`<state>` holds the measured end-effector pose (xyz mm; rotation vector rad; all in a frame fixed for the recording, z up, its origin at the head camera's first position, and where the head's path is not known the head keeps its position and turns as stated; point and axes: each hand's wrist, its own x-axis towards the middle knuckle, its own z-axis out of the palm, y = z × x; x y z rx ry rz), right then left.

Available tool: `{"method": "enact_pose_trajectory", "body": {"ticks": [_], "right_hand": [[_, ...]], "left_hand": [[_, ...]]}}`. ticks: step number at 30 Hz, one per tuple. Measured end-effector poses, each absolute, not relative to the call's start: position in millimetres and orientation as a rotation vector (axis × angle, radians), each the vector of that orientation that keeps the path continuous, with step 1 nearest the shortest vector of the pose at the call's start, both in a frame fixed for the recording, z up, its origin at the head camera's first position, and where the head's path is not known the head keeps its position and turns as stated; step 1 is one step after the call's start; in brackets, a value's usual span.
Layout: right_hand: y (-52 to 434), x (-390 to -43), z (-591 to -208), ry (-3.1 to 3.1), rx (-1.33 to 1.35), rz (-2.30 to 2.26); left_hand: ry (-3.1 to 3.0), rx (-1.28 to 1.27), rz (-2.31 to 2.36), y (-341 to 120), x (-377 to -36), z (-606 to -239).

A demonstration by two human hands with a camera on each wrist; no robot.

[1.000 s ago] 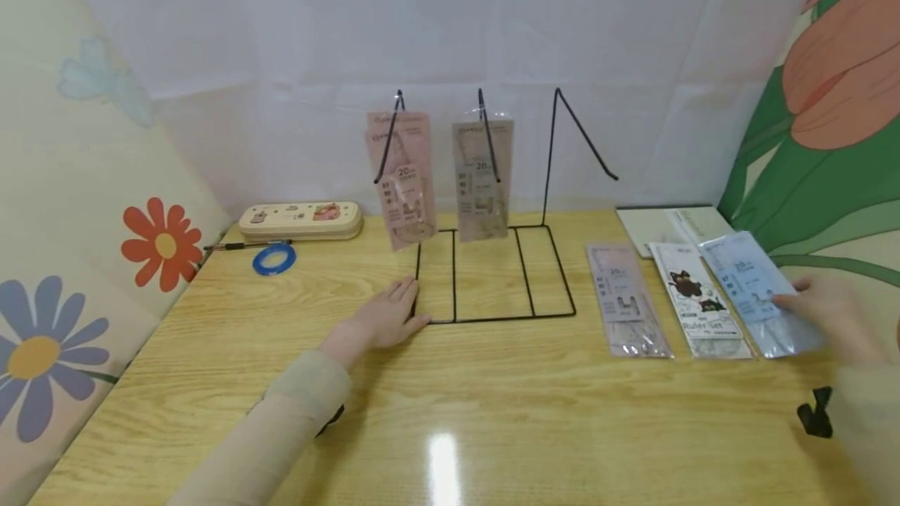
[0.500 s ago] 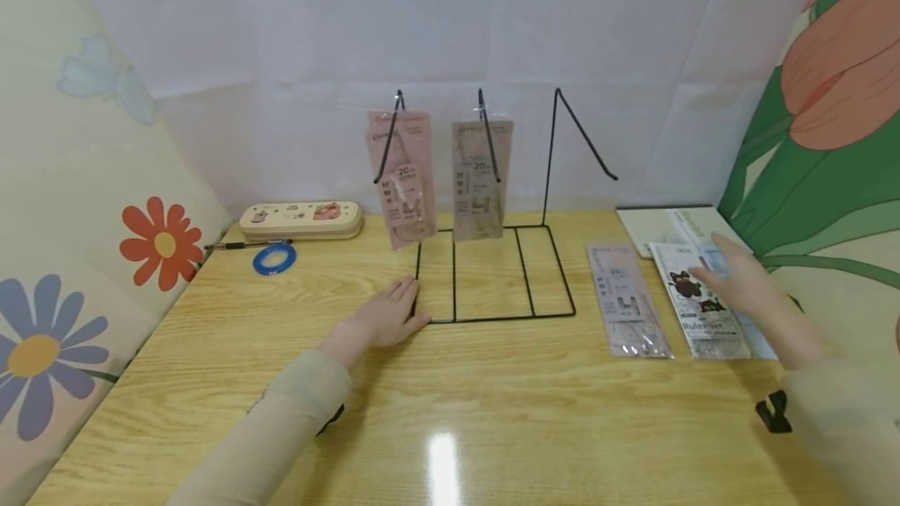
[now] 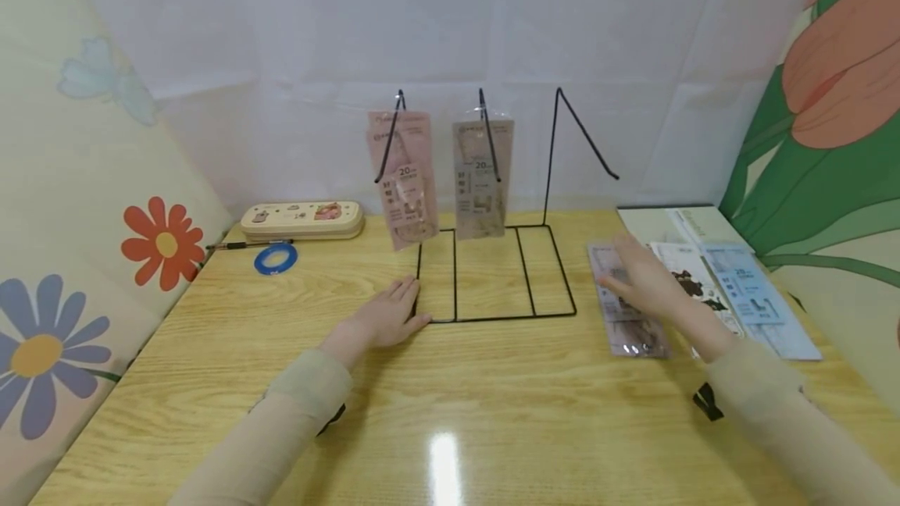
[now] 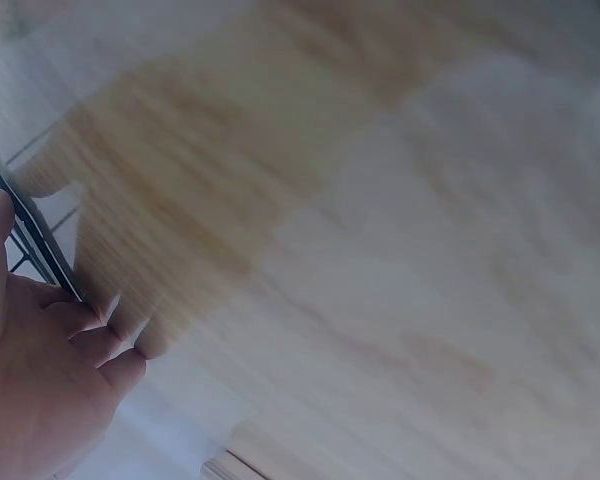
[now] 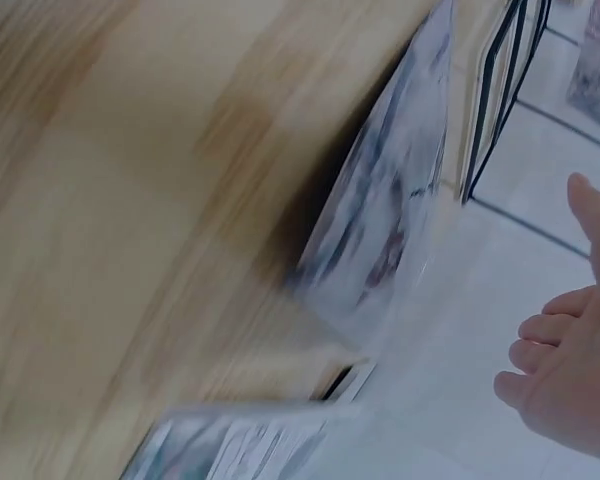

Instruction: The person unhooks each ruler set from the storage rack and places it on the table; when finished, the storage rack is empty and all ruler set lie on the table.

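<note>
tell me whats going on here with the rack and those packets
A person sits at a wooden table. Their left hand rests on the table, touching the base corner of a black wire rack where two pink packets hang; the third hook is bare. Their right hand, open and holding nothing, is over the pink packet lying flat, beside a white packet and a blue packet.

Wire rack (image 3: 492,272) mid-table, pencil case (image 3: 302,220) left, packets (image 3: 703,295) right
</note>
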<state>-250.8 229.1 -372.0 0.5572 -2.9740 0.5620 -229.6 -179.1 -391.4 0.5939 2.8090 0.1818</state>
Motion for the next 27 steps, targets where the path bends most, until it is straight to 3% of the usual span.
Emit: {"method": "enact_pose_trajectory", "body": {"ticks": [9,27], "right_hand": [[189.3,-251.9,-392.8,-2.977,0.799,0.494],[174.0,-253.6,-405.6,-3.234,0.765,0.592]], "left_hand": [[2.805,0.573,0.190,-179.3,-230.2,-390.1],[2.799,0.570,0.207,-178.4,-229.9,-390.5]]}}
